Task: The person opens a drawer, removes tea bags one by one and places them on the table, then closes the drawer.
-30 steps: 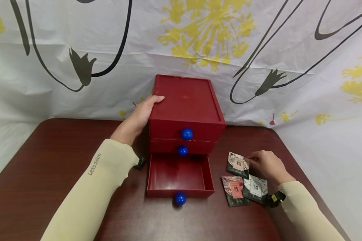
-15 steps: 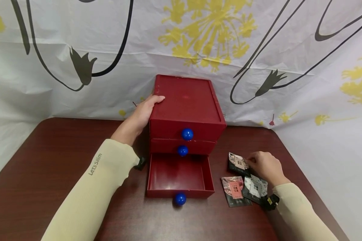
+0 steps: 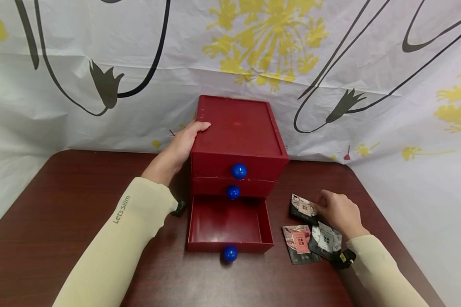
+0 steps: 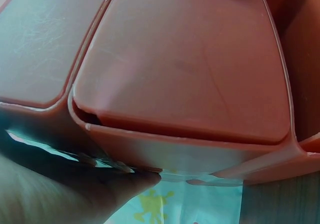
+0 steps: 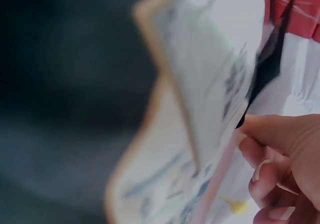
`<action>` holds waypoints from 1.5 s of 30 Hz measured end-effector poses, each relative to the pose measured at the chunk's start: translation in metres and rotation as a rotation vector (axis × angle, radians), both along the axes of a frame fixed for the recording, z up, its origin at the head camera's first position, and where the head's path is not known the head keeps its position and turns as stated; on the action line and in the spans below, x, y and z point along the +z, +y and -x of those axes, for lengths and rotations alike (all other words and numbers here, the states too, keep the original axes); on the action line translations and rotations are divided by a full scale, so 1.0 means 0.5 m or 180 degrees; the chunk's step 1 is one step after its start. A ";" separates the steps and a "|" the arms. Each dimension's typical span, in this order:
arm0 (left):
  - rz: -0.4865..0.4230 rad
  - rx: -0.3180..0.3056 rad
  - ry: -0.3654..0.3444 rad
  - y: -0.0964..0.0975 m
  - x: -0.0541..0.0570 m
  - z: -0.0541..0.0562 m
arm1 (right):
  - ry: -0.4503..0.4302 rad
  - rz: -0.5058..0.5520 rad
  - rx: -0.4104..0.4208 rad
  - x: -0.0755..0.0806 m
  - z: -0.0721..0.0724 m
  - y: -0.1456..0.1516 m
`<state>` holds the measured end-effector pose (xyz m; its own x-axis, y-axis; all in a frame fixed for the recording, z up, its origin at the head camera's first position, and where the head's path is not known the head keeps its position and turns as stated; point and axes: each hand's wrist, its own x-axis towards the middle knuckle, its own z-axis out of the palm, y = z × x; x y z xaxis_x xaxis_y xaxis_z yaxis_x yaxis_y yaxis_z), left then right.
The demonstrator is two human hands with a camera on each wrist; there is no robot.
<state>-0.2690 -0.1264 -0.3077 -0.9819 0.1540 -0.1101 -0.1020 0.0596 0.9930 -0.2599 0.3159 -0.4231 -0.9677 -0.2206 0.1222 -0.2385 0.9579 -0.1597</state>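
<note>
A red three-drawer cabinet [image 3: 238, 128] with blue ball knobs stands at the back of the table. Its bottom drawer [image 3: 230, 226] is pulled out and bare inside. My left hand [image 3: 180, 143] grips the cabinet's left side, thumb over the top edge; its other fingers are hidden in the head view. On the right, my right hand [image 3: 339, 212] pinches the right corner of a beige-labelled sachet [image 3: 304, 207], whose near side is tilted. In the right wrist view, thumb and forefinger meet on a dark packet corner [image 5: 270, 64].
Nearer me lie a pink-labelled sachet [image 3: 300, 243] and a white-labelled sachet [image 3: 325, 241], edges overlapping. A patterned white cloth [image 3: 157, 85] hangs behind the brown table [image 3: 88, 192]. The bottom drawer's knob [image 3: 230, 254] juts toward me.
The beige-labelled sachet has tipped up slightly from lying flatter, with my right wrist shifting a little left. My left hand and the cabinet stay as they were.
</note>
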 end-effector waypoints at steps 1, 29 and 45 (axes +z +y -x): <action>0.0007 -0.0004 -0.0015 0.000 0.000 0.000 | 0.0003 0.0010 0.0001 0.003 -0.003 -0.003; -0.0010 -0.0007 0.0053 -0.001 -0.002 0.000 | -0.0476 0.1168 0.1161 0.135 -0.223 -0.199; -0.0024 -0.0029 0.0045 -0.001 -0.003 -0.002 | -0.3546 0.2764 0.1353 0.025 -0.308 -0.283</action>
<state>-0.2678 -0.1270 -0.3091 -0.9819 0.1636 -0.0952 -0.0876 0.0530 0.9947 -0.1058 0.1744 -0.4104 -0.5319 -0.7540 -0.3855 0.1573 0.3593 -0.9199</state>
